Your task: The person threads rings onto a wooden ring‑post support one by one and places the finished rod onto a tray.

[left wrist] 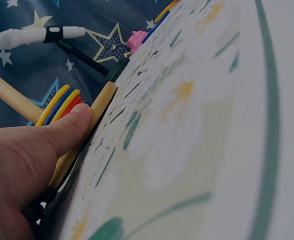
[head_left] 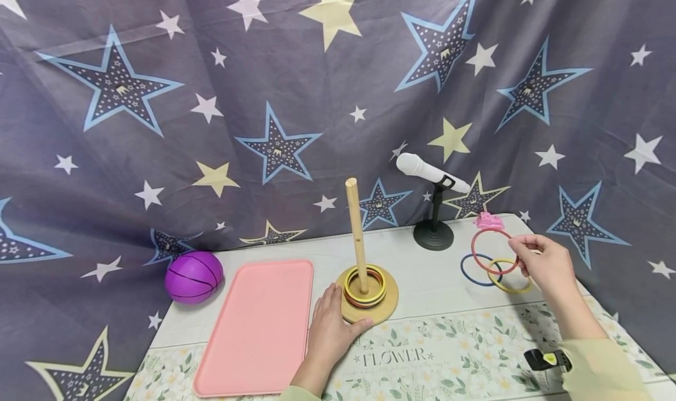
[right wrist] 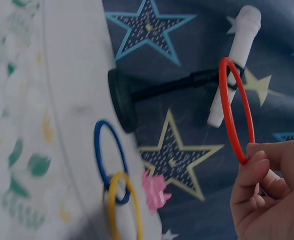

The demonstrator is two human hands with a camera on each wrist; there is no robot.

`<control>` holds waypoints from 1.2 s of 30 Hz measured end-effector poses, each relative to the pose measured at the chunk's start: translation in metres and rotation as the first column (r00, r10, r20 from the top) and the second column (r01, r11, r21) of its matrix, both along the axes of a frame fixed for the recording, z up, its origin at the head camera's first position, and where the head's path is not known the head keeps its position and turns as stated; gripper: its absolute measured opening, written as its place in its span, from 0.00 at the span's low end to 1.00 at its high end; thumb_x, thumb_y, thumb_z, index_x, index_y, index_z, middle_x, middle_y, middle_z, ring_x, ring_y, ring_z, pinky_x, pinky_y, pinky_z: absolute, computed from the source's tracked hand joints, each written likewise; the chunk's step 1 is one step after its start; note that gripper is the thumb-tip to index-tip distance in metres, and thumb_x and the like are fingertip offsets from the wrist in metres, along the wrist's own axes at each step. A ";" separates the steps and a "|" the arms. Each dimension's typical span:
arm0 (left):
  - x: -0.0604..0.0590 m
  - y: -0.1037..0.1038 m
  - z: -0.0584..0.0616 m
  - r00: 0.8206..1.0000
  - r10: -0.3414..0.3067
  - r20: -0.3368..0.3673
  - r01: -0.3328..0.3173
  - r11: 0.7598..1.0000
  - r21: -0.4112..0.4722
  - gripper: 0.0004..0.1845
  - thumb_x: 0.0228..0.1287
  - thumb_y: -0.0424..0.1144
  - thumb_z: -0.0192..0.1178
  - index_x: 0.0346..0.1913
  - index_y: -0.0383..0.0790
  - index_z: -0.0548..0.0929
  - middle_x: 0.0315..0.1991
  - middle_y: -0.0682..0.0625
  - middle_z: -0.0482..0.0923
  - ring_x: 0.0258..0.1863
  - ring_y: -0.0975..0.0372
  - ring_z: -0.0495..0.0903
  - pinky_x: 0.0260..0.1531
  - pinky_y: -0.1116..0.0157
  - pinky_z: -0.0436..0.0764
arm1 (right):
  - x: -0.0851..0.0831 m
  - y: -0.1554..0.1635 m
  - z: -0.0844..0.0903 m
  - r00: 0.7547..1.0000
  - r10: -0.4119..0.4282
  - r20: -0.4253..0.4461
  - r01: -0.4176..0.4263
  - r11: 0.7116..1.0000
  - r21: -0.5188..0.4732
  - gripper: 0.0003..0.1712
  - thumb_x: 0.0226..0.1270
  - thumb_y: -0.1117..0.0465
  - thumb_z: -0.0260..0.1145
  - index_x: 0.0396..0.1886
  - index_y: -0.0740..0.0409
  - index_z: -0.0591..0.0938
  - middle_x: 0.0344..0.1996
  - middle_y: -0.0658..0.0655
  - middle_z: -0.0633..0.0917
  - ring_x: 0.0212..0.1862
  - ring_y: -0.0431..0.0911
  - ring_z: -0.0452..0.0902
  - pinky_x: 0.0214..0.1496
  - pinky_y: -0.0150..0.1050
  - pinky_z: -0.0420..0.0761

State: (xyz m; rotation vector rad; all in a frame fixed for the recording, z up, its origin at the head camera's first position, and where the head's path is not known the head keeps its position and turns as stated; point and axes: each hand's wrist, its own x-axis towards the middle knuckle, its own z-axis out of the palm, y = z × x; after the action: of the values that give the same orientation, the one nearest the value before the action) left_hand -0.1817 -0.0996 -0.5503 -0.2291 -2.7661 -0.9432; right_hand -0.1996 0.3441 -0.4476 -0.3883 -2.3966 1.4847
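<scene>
The left hand (head_left: 330,330) rests loosely at the round foot (head_left: 392,301) of the wooden stand (head_left: 360,251); the right hand (head_left: 546,266), right of the stand, pinches a thin, shiny red ring (right wrist: 227,110). A pile of rings (left wrist: 61,105) is already around the smooth stick (head_left: 354,213). A blue ring (right wrist: 99,155) and yellow ring (right wrist: 112,212) lie right of the stand, not on it yet

From here I see pale yellow-green on the left sleeve (head_left: 300,394) and right sleeve (head_left: 604,369), plus a boxy black wrist device (head_left: 536,360) bearing a bright yellow patch (head_left: 550,359).
</scene>
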 end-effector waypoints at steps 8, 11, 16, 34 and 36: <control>-0.001 0.000 -0.002 1.000 0.002 -0.011 -0.002 1.000 -0.009 0.62 0.54 0.67 0.83 0.78 0.23 0.72 0.80 0.28 0.66 0.79 0.33 0.66 0.76 0.36 0.69 | -0.002 -0.026 0.025 0.995 0.053 -0.084 -0.056 0.998 -0.040 0.21 0.83 0.52 0.70 0.55 0.68 0.84 0.26 0.47 0.84 0.24 0.38 0.78 0.24 0.32 0.81; -0.001 0.000 -0.002 1.000 0.001 -0.011 -0.001 1.000 -0.005 0.62 0.54 0.66 0.83 0.78 0.23 0.72 0.80 0.28 0.66 0.79 0.33 0.66 0.76 0.36 0.69 | -0.002 -0.036 0.035 0.990 0.077 -0.117 -0.084 0.995 -0.050 0.19 0.83 0.54 0.70 0.53 0.69 0.84 0.26 0.46 0.84 0.23 0.38 0.78 0.24 0.32 0.81; -0.001 0.000 -0.002 1.000 0.001 -0.006 -0.001 1.000 -0.007 0.62 0.54 0.67 0.83 0.78 0.23 0.72 0.80 0.28 0.65 0.79 0.33 0.65 0.76 0.36 0.68 | -0.001 -0.054 0.050 0.980 0.117 -0.159 -0.131 0.988 -0.083 0.19 0.81 0.54 0.73 0.52 0.68 0.84 0.27 0.46 0.84 0.23 0.37 0.77 0.23 0.31 0.80; -0.001 -0.002 -0.002 1.000 -0.002 -0.003 0.002 1.000 -0.018 0.62 0.54 0.68 0.82 0.78 0.24 0.72 0.80 0.28 0.65 0.79 0.33 0.66 0.76 0.36 0.69 | 0.000 -0.113 0.100 0.935 0.226 -0.273 -0.276 0.947 -0.163 0.16 0.79 0.56 0.75 0.52 0.66 0.85 0.25 0.50 0.84 0.22 0.40 0.75 0.24 0.32 0.79; -0.001 -0.002 -0.002 1.000 -0.002 -0.004 0.002 1.000 -0.017 0.62 0.54 0.68 0.82 0.78 0.24 0.72 0.80 0.28 0.65 0.79 0.33 0.66 0.76 0.36 0.69 | 0.001 -0.119 0.103 0.929 0.239 -0.283 -0.295 0.940 -0.173 0.16 0.80 0.55 0.75 0.51 0.65 0.85 0.25 0.50 0.84 0.23 0.41 0.75 0.24 0.33 0.79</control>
State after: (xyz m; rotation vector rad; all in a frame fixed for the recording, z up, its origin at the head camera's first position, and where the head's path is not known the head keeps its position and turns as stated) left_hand -0.1823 -0.1012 -0.5523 -0.2366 -2.7713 -0.9191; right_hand -0.1989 0.2254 -0.3444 0.0957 -2.1550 1.7945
